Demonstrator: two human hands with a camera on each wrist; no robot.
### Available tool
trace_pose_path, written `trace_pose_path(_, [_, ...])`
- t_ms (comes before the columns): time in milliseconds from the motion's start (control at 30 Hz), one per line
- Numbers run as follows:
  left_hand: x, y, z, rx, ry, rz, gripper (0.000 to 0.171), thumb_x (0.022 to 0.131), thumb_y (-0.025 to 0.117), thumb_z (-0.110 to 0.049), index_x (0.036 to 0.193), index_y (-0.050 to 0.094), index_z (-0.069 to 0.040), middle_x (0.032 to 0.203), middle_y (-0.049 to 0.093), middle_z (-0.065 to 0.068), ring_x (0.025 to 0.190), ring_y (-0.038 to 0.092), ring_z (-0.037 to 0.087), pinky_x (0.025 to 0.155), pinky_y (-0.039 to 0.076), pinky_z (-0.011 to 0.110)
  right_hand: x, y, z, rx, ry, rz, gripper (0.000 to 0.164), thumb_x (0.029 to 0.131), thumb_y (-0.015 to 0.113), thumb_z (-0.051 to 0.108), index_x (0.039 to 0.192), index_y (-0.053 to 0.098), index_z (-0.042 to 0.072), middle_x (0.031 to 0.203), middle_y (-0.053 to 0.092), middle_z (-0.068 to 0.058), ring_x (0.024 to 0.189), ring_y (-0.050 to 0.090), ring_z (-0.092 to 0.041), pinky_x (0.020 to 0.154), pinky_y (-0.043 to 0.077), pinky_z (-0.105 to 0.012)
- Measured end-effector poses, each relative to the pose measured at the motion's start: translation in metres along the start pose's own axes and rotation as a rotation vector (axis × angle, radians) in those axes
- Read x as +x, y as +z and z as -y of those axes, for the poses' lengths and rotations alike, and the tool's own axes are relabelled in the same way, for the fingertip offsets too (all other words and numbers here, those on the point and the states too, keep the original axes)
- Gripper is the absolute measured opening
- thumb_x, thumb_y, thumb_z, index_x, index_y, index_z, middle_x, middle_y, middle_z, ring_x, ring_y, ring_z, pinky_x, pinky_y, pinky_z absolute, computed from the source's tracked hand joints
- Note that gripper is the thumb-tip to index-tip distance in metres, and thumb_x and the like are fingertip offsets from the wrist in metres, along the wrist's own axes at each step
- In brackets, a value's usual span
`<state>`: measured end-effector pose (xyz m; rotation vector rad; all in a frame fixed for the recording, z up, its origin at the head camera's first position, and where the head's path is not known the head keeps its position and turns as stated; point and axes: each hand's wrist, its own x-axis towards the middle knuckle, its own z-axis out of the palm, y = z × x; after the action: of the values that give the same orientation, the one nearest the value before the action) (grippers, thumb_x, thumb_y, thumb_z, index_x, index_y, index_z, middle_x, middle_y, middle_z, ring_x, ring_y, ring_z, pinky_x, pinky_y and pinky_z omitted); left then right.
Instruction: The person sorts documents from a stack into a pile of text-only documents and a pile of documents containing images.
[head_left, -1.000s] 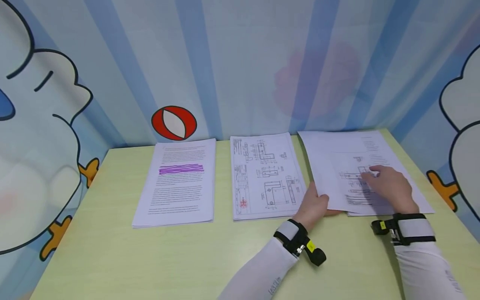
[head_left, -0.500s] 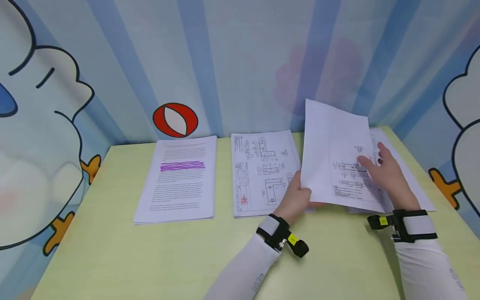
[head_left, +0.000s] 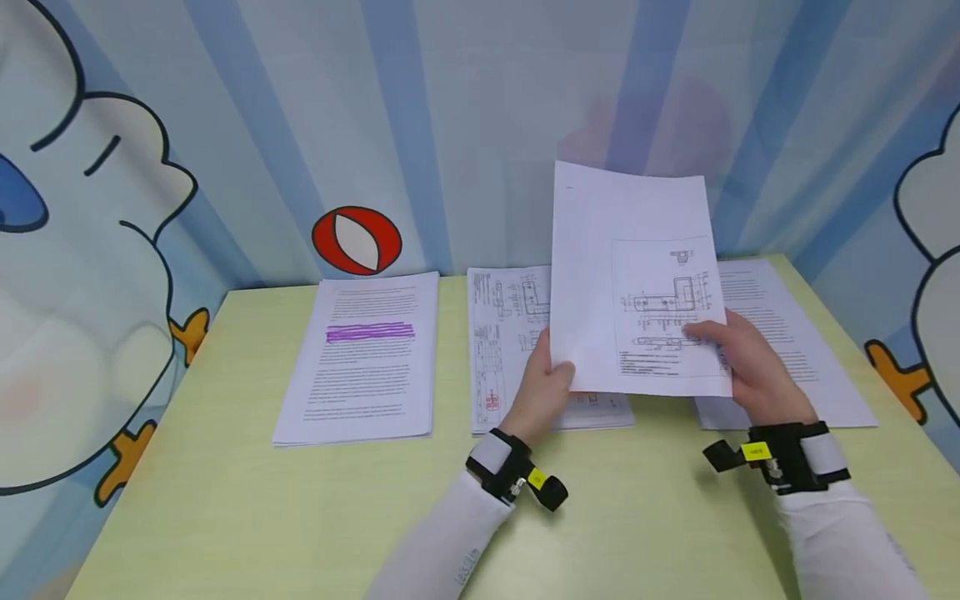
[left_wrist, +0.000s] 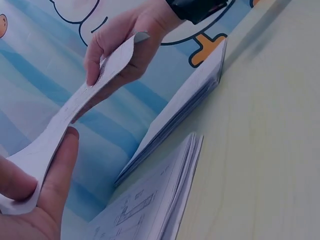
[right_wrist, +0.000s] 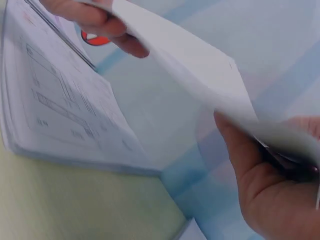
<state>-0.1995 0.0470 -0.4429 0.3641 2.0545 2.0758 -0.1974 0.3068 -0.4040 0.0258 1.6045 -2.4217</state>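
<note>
Both hands hold up a sheet of paper printed with a technical drawing, tilted above the table. My left hand pinches its lower left edge, thumb in front and fingers behind. At the right edge my right hand grips it, thumb over the drawing. In the left wrist view the sheet bows between the two hands. Behind and below it, partly covered, lies a stack of drawings with a red stamp. To the right rests a stack of text pages, partly hidden by the right hand.
A third stack of printed pages, with purple highlighter across some lines, lies at the left. All the stacks are on a pale yellow-green table. A blue striped cartoon curtain stands along the table's back edge.
The sheet has been lifted off the right stack and carried left and up, over the middle stack. The right hand, earlier resting over the page, now grips its right edge.
</note>
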Motion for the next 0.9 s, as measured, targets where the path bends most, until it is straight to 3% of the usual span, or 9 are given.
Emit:
trace_pose_path(100, [-0.006,-0.019,0.000,0.074,0.014,-0.028,0.056,0.099,0.040,-0.008,0.153,0.030,-0.018,0.154,0.043,0.000,0.146,0.037,0.015,0.124,0.026,0.040,0.003,0.016,-0.005,-0.174,-0.004,-0.031,0.053,0.100,0.054,0.008,0.150,0.036,0.019,0.111,0.072,0.012,0.097,0.073,-0.008,0.078,0.061,-0.029])
trace_pose_path(167, [-0.010,-0.034,0.001,0.120,0.017,-0.038,0.051,0.100,0.042,-0.011,0.150,0.037,-0.017,0.149,0.050,0.002,0.139,0.046,0.015,0.119,0.034,0.040,0.008,0.027,-0.010,-0.305,-0.008,-0.052,0.052,0.102,0.052,0.010,0.151,0.036,0.016,0.109,0.071,0.015,0.096,0.073,-0.006,0.078,0.060,-0.028])
trace_pose_path(267, [-0.016,-0.056,0.001,0.164,-0.010,-0.044,0.040,0.101,0.049,-0.015,0.140,0.049,-0.013,0.131,0.064,0.010,0.106,0.068,0.019,0.094,0.055,0.040,0.013,0.042,-0.017,-0.490,-0.014,-0.107,0.048,0.103,0.049,0.015,0.149,0.039,0.013,0.106,0.070,0.015,0.091,0.072,-0.005,0.076,0.060,-0.028])
trace_pose_path(333, [-0.018,-0.068,0.000,0.182,-0.039,-0.035,0.036,0.100,0.053,-0.018,0.135,0.054,-0.010,0.119,0.069,0.016,0.082,0.071,0.020,0.070,0.059,0.037,0.016,0.050,-0.022,-0.584,-0.022,-0.141,0.047,0.103,0.049,0.018,0.149,0.040,0.011,0.110,0.070,0.007,0.088,0.073,-0.006,0.075,0.060,-0.030])
trace_pose_path(400, [-0.020,-0.078,-0.003,0.201,-0.082,-0.031,0.036,0.098,0.057,-0.020,0.133,0.054,-0.009,0.112,0.070,0.018,0.071,0.069,0.019,0.058,0.057,0.034,0.018,0.055,-0.027,-0.641,-0.035,-0.162,0.047,0.103,0.050,0.019,0.148,0.042,0.010,0.116,0.069,-0.006,0.085,0.073,-0.007,0.072,0.061,-0.030])
trace_pose_path(533, [-0.022,-0.099,-0.002,0.269,-0.148,-0.035,0.043,0.096,0.061,-0.021,0.137,0.052,-0.010,0.112,0.070,0.016,0.080,0.066,0.015,0.060,0.053,0.027,0.026,0.063,-0.041,-0.740,-0.057,-0.216,0.044,0.100,0.057,0.020,0.141,0.051,0.006,0.121,0.067,-0.024,0.078,0.072,-0.007,0.066,0.059,-0.028])
trace_pose_path(700, [-0.027,-0.115,0.000,0.380,-0.194,-0.042,0.048,0.095,0.059,-0.017,0.142,0.049,-0.006,0.090,0.062,0.008,0.064,0.057,0.015,0.058,0.046,0.025,0.035,0.067,-0.057,-0.844,-0.081,-0.287,0.040,0.096,0.065,0.024,0.127,0.059,0.000,0.108,0.071,-0.025,0.070,0.068,-0.009,0.059,0.055,-0.025])
trace_pose_path(900, [-0.029,-0.123,0.003,0.402,-0.245,0.000,0.053,0.095,0.058,-0.010,0.145,0.045,0.000,0.076,0.059,0.004,0.049,0.055,0.013,0.052,0.049,0.025,0.039,0.068,-0.064,-0.925,-0.081,-0.248,0.043,0.098,0.061,0.022,0.133,0.055,-0.003,0.106,0.070,-0.026,0.069,0.065,-0.009,0.059,0.052,-0.025])
